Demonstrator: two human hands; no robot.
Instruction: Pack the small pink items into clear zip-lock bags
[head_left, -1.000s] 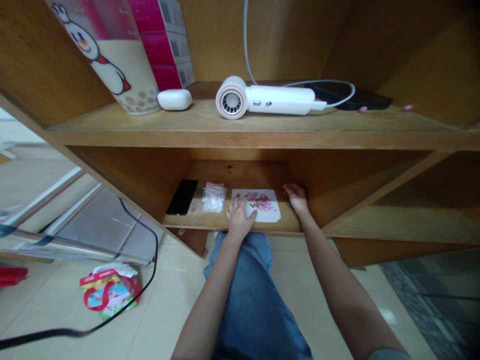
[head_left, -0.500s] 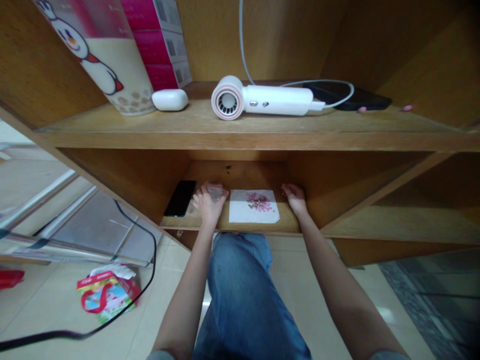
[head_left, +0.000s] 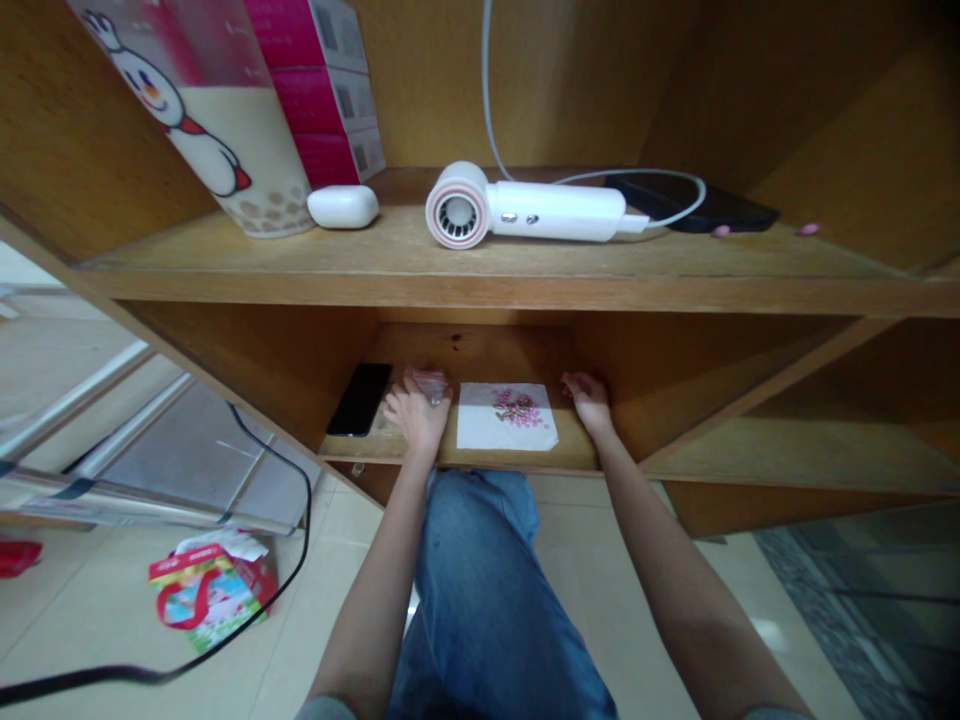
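Observation:
On the lower shelf, my left hand is closed around a small clear plastic bag, which shows between its thumb and fingers. A black phone lies just left of that hand. Between my hands a white sheet lies flat, bearing a pink floral pattern. My right hand rests to the right of the sheet, close to the compartment's side wall. Its fingers are curled together, and whatever they may hold is too small to make out.
The upper shelf carries a bubble tea cup, pink boxes, a white case, a white handheld blower with its cable, and a black flat object. A colourful bag and black cable are at lower left.
My left hand has lowered slightly with the plastic bag, which now sits nearer the shelf. My right hand stays nearly in place. The view has shifted a little.

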